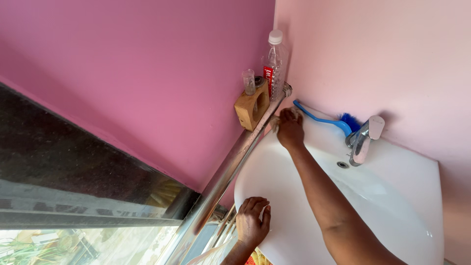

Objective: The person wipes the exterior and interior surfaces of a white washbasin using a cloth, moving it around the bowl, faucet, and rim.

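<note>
**Hands at the white basin**

We see pink walls (147, 73) meeting in a corner, with a dark window frame (59, 157) running along the left one. Below the corner sits the white basin (392, 196), the biggest thing within our reach. A metal rail (230, 167) runs along its left edge. Our right hand (290, 128) is stretched to the far rim of the basin, its grip closed on a brownish scrub pad (284, 117) pressed against the rim near the corner. Our left hand (252, 225) rests flat on the near rim, fingers spread, its grip wide and holding nothing. A chrome tap (363, 140) stands at the back of the basin, and a blue brush (324, 120) lies just beside it along the wall. On the ledge in the corner stand a clear plastic bottle (275, 61), a wooden block (251, 107) and a small glass (248, 81).
</note>
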